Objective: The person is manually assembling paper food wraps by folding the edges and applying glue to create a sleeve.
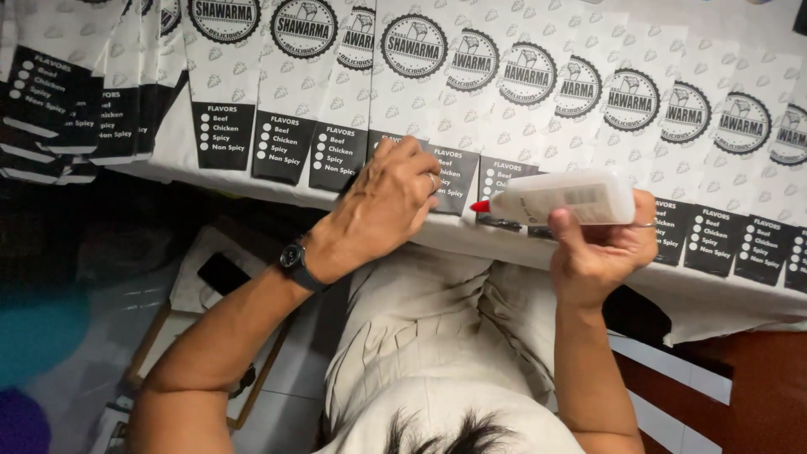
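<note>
A row of white paper bags [513,101] with round black emblems and black panels lies overlapped across a white-covered table [706,298]. My left hand [382,210], with a dark watch on the wrist and a ring on one finger, has its bent fingers on the lower edge of one bag [458,172] near the middle. My right hand [601,248] holds a white glue bottle [580,197] sideways. Its red tip [480,206] points left, just right of my left fingers, over the black panel of the neighbouring bag.
More of the same bags are stacked at the far left [67,92]. Below the table edge are my beige trousers [420,336], a wooden-framed stool or board [197,294] with a dark phone-like object [223,273], and a reddish-brown surface [756,387] at the lower right.
</note>
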